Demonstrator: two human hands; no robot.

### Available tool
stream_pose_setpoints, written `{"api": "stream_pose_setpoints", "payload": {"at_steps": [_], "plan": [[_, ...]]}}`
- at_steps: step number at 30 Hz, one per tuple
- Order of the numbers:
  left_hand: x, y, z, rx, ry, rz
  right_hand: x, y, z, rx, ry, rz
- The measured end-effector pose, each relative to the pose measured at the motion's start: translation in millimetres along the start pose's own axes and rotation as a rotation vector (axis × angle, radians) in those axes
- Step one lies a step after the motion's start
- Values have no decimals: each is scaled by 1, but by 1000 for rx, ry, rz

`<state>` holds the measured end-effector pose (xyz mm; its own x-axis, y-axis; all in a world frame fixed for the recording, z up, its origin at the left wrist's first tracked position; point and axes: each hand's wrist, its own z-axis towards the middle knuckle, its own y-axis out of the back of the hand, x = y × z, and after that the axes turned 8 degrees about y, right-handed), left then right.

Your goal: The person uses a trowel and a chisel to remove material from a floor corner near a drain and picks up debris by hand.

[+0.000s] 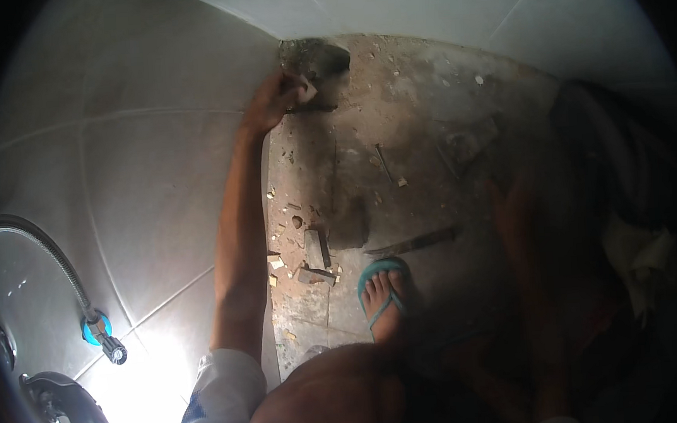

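Observation:
My left hand (272, 103) reaches along the left wall to the far corner. Its fingers are closed on a small pale flat piece (308, 91), perhaps a tile chip. That piece is at the edge of a dark hole (329, 57) in the floor, where the two walls meet. On the right, my right hand (513, 197) hangs low over the floor in deep shadow. Its fingers are too dark to make out, so whether it holds anything is hidden. A thin metal rod (384, 164) and a flat tool-like piece (466, 142) lie between the hands.
Broken tile pieces (317, 249) and crumbs litter the floor beside my left forearm. A long dark strip (414, 242) lies ahead of my foot in a teal flip-flop (382, 286). A braided hose (50, 248) and valve (113, 348) jut from the left wall. Pale cloth (640, 259) shows at right.

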<state>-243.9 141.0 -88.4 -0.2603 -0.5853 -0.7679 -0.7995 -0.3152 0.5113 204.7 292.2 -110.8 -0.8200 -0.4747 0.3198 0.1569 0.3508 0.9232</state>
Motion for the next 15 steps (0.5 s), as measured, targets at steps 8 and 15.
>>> {"api": "stream_pose_setpoints", "payload": {"at_steps": [8,15], "plan": [[-25,-39,-133,406,265,530,-4,7,3,-35,-1,83],[-28,-42,-3,-218,-362,397,18,37,14,71,-4,28]]}}
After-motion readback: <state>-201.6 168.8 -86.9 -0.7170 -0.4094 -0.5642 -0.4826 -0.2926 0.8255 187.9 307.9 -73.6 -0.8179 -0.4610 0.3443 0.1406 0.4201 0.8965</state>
